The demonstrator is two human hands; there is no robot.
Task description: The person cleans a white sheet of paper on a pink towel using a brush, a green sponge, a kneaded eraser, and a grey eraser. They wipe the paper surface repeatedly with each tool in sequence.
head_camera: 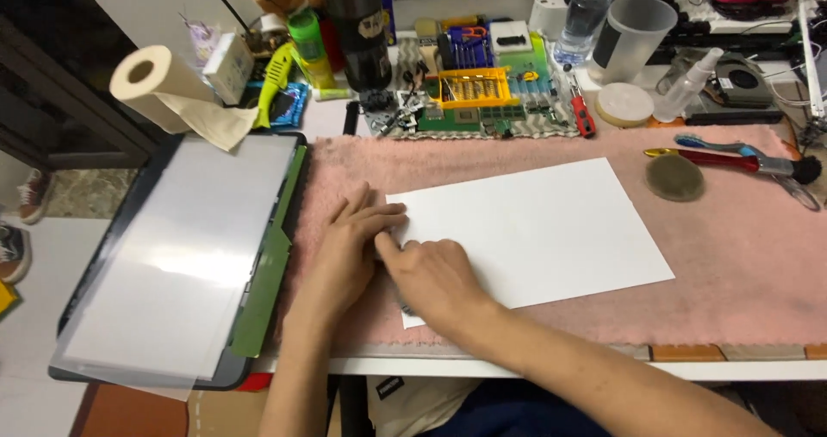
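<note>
Grey screen panel (177, 256) left; white box (229, 65) behind.

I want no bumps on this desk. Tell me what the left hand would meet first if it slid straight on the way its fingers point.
The left hand points up and right, fingertips on the white sheet's corner. Straight on, it would likely cross the sheet first.

The white sheet (534, 230) is smooth matt paper. It lies on a fuzzy pink cloth mat (732, 256). The screen panel (181, 256) looks glossy.
</note>
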